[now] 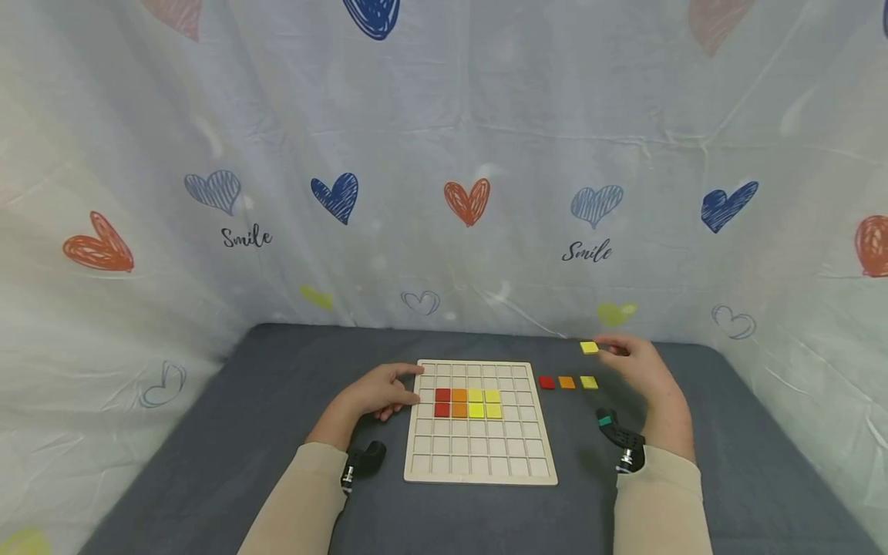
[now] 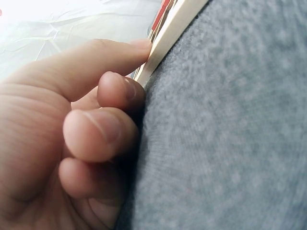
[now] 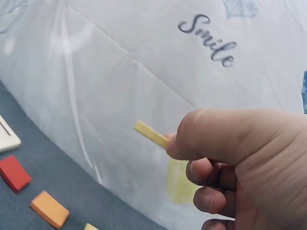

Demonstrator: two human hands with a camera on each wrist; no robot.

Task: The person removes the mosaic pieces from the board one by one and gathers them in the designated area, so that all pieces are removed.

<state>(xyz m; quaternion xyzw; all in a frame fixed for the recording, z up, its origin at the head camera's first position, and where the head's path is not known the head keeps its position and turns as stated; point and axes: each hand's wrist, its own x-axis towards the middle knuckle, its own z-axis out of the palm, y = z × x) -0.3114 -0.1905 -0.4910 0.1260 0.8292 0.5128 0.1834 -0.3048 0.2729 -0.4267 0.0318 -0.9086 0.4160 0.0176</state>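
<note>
A wooden grid board (image 1: 424, 447) lies flat on the dark grey cloth. Two rows of red, orange and yellow square tiles (image 1: 475, 411) sit in its cells. Along the board's left side is my left hand (image 1: 378, 391), its index finger and thumb spread and touching the edge; the thumb tip meets the wooden rim (image 2: 169, 42) in the left wrist view. Right of the board and raised above the cloth, my right hand (image 1: 638, 368) pinches a yellow tile (image 1: 589, 348) between thumb and fingers. That tile (image 3: 149, 133) appears nearly edge-on in the right wrist view.
A red tile (image 1: 546, 382), an orange tile (image 1: 566, 382) and a yellow tile (image 1: 589, 382) lie in a row right of the board, under the right hand. Behind the table hangs a pale curtain (image 1: 513, 270) printed with hearts. Both wrists wear black camera mounts (image 1: 620, 439).
</note>
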